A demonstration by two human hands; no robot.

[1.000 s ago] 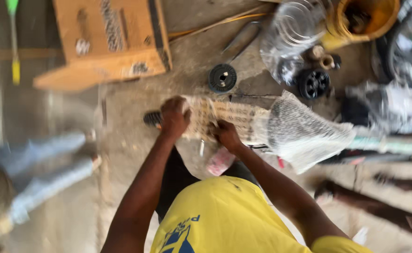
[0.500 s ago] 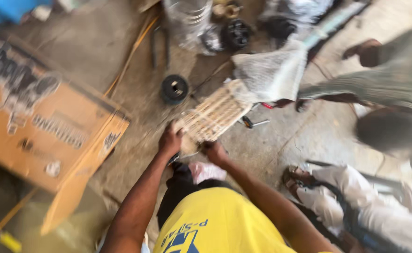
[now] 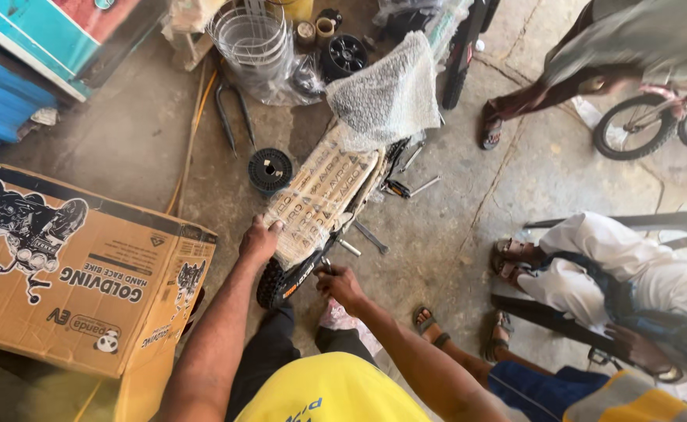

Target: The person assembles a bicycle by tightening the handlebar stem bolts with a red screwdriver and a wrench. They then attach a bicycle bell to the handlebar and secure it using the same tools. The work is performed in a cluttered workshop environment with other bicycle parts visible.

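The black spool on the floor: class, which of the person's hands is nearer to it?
Left. The left hand rests on the wrapped bike part, just below the black spool. The right hand is lower and further right, by the knobby tyre.

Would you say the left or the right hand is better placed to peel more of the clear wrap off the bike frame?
Probably the left hand: it already rests on the wrapped frame at the wrap's lower edge. The right hand sits lower, by the knobby tyre, seemingly steadying the bike.
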